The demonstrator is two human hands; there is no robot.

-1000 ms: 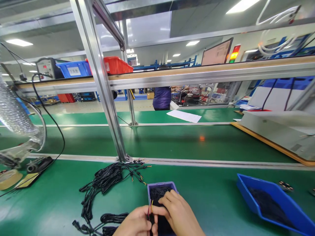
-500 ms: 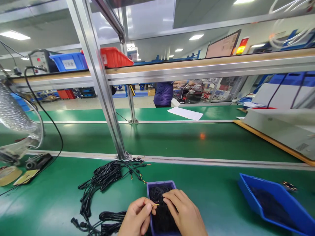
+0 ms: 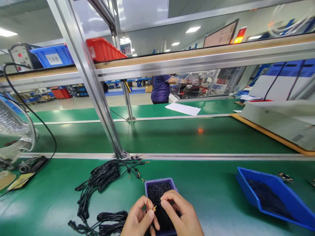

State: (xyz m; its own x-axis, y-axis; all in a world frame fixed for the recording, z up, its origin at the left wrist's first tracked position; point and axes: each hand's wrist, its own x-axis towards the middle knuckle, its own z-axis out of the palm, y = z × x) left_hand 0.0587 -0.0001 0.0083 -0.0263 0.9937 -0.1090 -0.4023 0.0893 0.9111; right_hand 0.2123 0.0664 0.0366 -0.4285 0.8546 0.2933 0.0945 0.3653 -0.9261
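Note:
My left hand (image 3: 138, 219) pinches the end of a black cable between thumb and forefinger; its thin red and yellow wires (image 3: 147, 205) stick out. Close beside it, my right hand (image 3: 183, 214) has thumb and forefinger together, and whatever they hold is too small to make out. Both hands are over a purple bin (image 3: 158, 180) filled with thin black pieces. To the left lies a bundle of black cables (image 3: 105, 175) with bare coloured wire ends. A second coil of black cable (image 3: 112, 217) rests nearer, next to my left hand.
A blue bin (image 3: 275, 196) with dark contents stands at the right. A metal post (image 3: 98, 98) rises behind the cables, under a shelf bearing a blue bin (image 3: 52, 56) and a red bin (image 3: 104, 49). Tape (image 3: 6, 179) lies far left. A person (image 3: 160, 89) works beyond the bench.
My right fingertips have closed into a pinch and moved slightly left. The wires in my left hand have turned, showing red as well as yellow. The camera view has shifted a little.

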